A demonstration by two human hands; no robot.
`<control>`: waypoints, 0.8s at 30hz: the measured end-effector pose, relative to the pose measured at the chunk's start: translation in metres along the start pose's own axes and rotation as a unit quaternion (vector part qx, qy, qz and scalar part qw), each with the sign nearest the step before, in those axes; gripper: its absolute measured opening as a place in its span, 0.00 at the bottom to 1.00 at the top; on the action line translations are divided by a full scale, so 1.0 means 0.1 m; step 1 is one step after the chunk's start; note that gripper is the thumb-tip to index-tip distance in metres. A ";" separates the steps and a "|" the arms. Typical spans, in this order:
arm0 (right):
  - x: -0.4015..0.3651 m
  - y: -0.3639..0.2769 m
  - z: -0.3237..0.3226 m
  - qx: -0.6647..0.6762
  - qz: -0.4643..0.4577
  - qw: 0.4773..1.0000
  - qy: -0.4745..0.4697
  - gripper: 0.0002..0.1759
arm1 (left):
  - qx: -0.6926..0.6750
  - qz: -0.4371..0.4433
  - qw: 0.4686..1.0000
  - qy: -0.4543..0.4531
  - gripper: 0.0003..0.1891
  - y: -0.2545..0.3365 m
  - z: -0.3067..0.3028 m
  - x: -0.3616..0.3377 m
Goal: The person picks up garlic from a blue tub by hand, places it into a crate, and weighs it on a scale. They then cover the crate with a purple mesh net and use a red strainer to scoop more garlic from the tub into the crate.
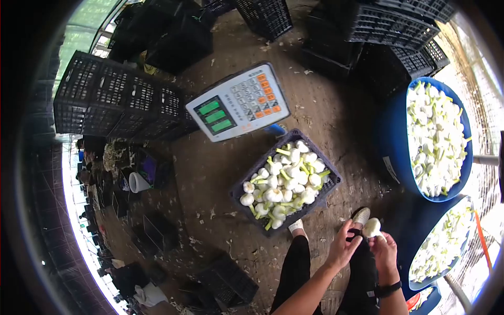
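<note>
A white garlic bulb (371, 228) is pinched in the fingertips of my right hand (385, 251), which wears a black band at the wrist. Just left of the bulb, my left hand (342, 249) has its thumb and fingers curved apart, with a dark gap between them and nothing visibly held. Beyond my hands, a dark plastic crate (315, 203) is filled with garlic bulbs (283, 181) on short green stems. Behind that crate rises a scale display (239, 102) with green screens and orange and white keys.
A blue barrel (394, 152) of garlic stands at the right, with another blue container (462, 247) of garlic nearer me. Black crates (115, 97) are stacked at the left; more crates (265, 18) stand at the back. A black crate (227, 281) lies on the littered floor.
</note>
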State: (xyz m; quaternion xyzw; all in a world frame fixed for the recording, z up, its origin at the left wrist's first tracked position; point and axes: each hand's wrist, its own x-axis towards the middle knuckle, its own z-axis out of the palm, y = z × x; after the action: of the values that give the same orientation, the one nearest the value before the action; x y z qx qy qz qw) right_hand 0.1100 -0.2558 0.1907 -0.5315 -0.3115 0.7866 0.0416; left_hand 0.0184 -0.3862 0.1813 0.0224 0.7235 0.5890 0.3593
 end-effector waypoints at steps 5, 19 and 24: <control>-0.18 0.30 0.28 -0.036 0.036 0.999 -0.017 0.05 | -0.006 -0.007 1.000 0.023 0.21 0.11 -0.18 -0.07; -0.18 0.37 0.29 -0.004 0.058 0.998 0.019 0.07 | -0.141 -0.034 0.989 0.013 0.08 -0.39 -0.50 0.07; 0.12 0.00 0.00 0.071 -0.004 0.995 0.072 0.06 | -0.040 -0.055 0.994 -0.089 0.12 -0.04 0.07 0.51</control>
State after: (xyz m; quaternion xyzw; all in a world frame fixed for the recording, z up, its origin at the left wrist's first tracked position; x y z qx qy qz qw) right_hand 0.1049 -0.2509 0.1811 -0.5809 -0.2532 0.7664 0.1050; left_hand -0.0142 -0.3577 0.1524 0.0206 0.6646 0.5924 0.4549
